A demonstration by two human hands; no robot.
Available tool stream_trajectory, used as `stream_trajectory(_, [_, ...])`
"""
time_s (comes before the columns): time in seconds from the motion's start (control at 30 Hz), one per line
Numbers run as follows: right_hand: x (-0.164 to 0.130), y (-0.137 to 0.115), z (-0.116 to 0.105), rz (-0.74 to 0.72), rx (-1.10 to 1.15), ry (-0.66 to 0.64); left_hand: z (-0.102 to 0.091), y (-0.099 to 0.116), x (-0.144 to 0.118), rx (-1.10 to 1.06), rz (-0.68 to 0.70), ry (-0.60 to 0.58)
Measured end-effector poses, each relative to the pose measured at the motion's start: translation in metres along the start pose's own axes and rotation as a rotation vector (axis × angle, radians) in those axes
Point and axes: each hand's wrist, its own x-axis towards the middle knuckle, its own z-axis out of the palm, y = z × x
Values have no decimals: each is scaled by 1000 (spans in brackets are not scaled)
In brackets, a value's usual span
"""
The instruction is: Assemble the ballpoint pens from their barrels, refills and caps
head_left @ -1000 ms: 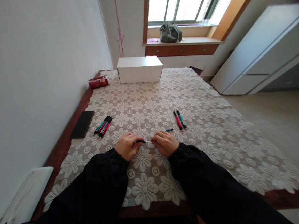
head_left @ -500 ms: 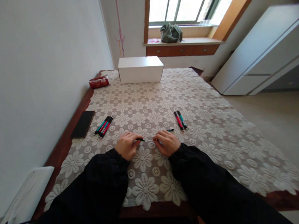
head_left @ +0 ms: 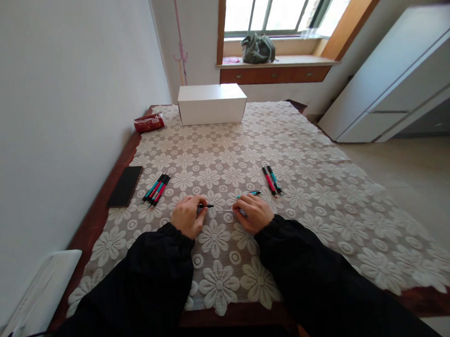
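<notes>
My left hand (head_left: 187, 216) pinches a short black pen part (head_left: 208, 206) that points to the right. Between the fingertips of my right hand (head_left: 254, 212) is one end of a thin, pale pen refill (head_left: 225, 210), its other end reaching left. A small gap separates the refill from the black part. Just beyond my right fingers lies a teal and black pen piece (head_left: 254, 192), partly hidden by them. Several teal and red pens (head_left: 156, 190) lie side by side to the left. Farther right rest a red pen (head_left: 269, 181) and a teal pen (head_left: 274, 179).
A floral lace tablecloth (head_left: 218, 287) covers the table. A flat black object (head_left: 125, 187) lies at the left edge, with a red packet (head_left: 149, 123) farther back. At the far end stands a white box (head_left: 212, 110). A wall runs along the left side.
My left hand has shifted slightly left, drawing the black pen part away from the refill. My right hand moved a little right, and more of the teal piece behind it shows.
</notes>
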Motion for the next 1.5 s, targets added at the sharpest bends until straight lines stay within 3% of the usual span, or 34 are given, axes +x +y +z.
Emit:
stream_trajectory(0.17, [-1,0,2,-32,3,-32,0,0,1,-8,62,-61])
stream_trajectory(0.57, [-1,-2,3,-101,42,-27,0,4,0,-62,234,-56])
stream_trajectory(1.5, [0,-2,-2,47,-114,-23,-1,5,-2,-8,130,-53])
